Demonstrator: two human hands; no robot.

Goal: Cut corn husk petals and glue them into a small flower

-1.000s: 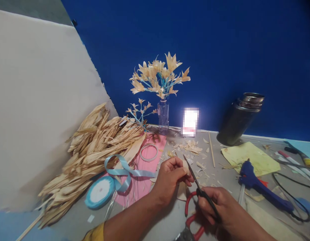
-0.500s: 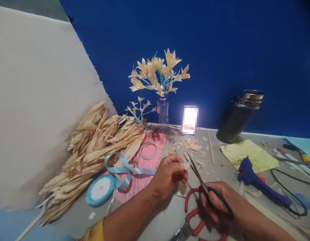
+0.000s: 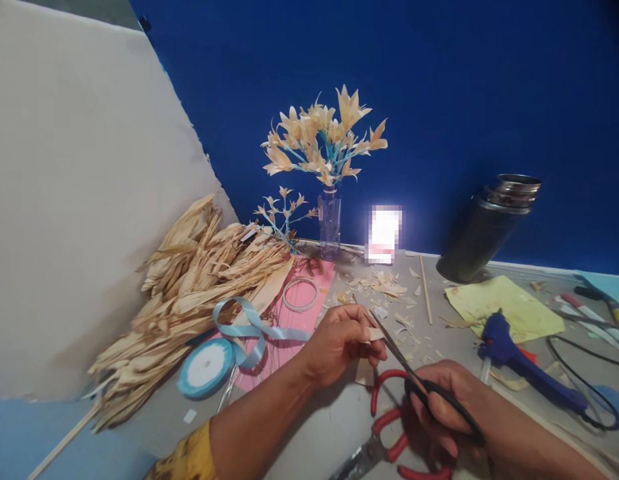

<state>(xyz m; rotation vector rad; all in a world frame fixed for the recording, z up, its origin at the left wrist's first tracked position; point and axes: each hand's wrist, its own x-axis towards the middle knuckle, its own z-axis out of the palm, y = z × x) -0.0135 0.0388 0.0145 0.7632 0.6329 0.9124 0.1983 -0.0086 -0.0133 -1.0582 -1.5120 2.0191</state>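
Between the fingertips of my left hand (image 3: 342, 343) is a small pale piece of corn husk (image 3: 373, 335). My right hand (image 3: 444, 397) grips black-handled scissors (image 3: 397, 350), its fingers in the loops. The blades point up and left, right beside the husk piece; whether they touch it I cannot tell. Below my hands lie red-handled pliers (image 3: 384, 427), partly hidden by my right hand. Under my left fingers another flat husk piece (image 3: 364, 373) rests on the table. Husk scraps (image 3: 384, 283) are scattered just beyond my hands.
Dried corn husks (image 3: 189, 287) are heaped at left, near a blue ribbon spool (image 3: 207, 369) and pink paper (image 3: 309, 273). Behind stand a bottle (image 3: 329, 227) of husk flowers (image 3: 324, 133) and a dark flask (image 3: 482, 233). A blue glue gun (image 3: 519, 363) with its cord lies right, by yellow paper (image 3: 504, 307).
The scissor blades, spread apart before, are now closer together beside the husk piece. My left hand still pinches the piece. The whole view has shifted slightly.
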